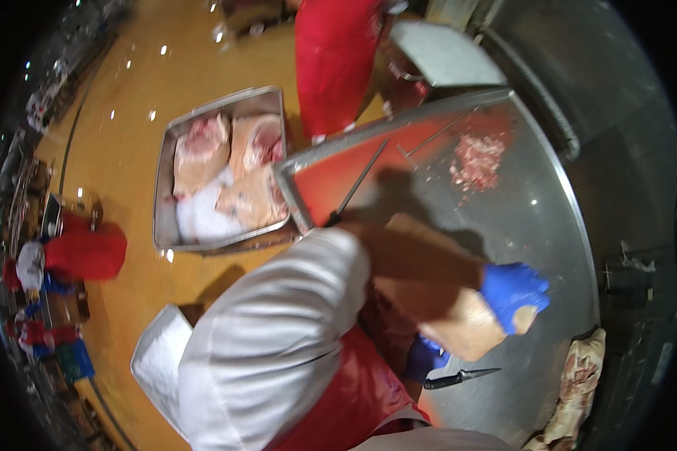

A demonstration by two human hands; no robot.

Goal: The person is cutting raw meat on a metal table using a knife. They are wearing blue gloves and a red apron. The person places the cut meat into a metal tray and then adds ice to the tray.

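A large skin-on pork leg (466, 331) lies across the metal table in front of me. My left hand (514, 297), in a blue glove, reaches over it from the left and is closed around its narrow end. My right hand (426, 358), also in a blue glove, is at the near side of the leg; its fingers are partly hidden there. Just below that hand a black-handled knife (462, 378) rests on the table, its blade pointing right. My left forearm covers part of the meat.
Small meat scraps (478, 159), a T-shaped metal rod (436, 135) and a sharpening steel (362, 179) are on the steel table (534, 225). A metal tub (160, 188) holds several pork cuts. A long meat piece (579, 383) lies at the right edge. A red-aproned person (335, 68) stands beyond.
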